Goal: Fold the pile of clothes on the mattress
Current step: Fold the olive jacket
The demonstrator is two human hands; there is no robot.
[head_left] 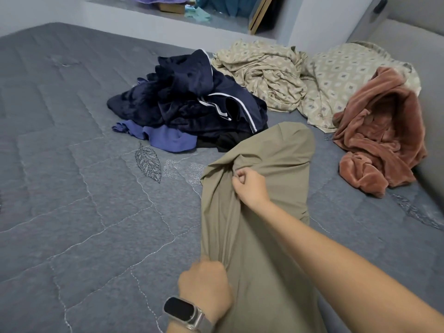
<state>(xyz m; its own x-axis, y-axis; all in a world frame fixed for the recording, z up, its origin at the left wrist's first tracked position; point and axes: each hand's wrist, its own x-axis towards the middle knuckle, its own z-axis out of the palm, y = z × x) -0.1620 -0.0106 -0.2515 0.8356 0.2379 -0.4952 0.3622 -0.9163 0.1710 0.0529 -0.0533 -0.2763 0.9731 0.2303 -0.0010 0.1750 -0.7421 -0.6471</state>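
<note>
Mattress (72,188): grey quilted cloth, matt, slightly fuzzy, pale wavy stitching. Olive garment (259,236): thin smooth woven cloth, matt, soft creases. Navy pile (192,97) toward far edge: dark cloth, faint sheen, white piping. Patterned sheet (276,68): light crumpled cloth, matt. Rust blanket (379,131) at right edge: plush fleece, velvety nap. Watch (181,311): glossy black glass face, metal case, matt band.

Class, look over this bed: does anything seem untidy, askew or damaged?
Nothing looks damaged or spilled. The untidy parts are the heap of dark clothes, the crumpled patterned sheet and the bunched pink blanket on the mattress. Both hands, left and right, grip khaki trousers.
</note>
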